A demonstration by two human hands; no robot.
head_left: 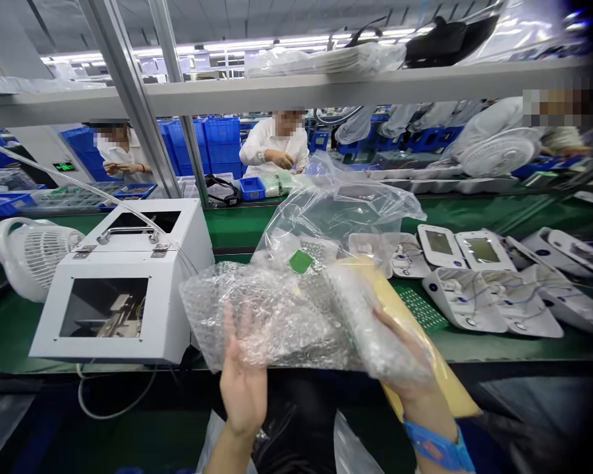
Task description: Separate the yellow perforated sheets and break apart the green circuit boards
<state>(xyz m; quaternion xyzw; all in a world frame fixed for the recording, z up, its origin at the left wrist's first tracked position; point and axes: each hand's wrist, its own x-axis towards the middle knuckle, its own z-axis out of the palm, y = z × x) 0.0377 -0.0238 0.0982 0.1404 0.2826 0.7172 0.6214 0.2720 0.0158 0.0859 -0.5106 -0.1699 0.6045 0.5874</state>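
In front of me a sheet of clear bubble wrap point(291, 322) spreads over the table edge. My left hand point(244, 382) is at its lower left, fingers stretched apart and partly seen through the plastic. On the right, my right hand point(409, 359) grips a rolled or folded part of the bubble wrap, which hides some of its fingers; a blue band circles that wrist. Below this hand lies a yellow padded envelope point(447, 378). Behind the wrap stands a large clear plastic bag point(346, 204), with a small green board point(301, 262) showing near its base.
A white box machine point(178, 276) with windows and a white fan point(44, 257) stand at left. Opened white device housings point(467, 299) with wires, and screen units point(484, 250), line the right, beside a green perforated board point(420, 309). Co-workers sit beyond the table under a shelf beam point(277, 95).
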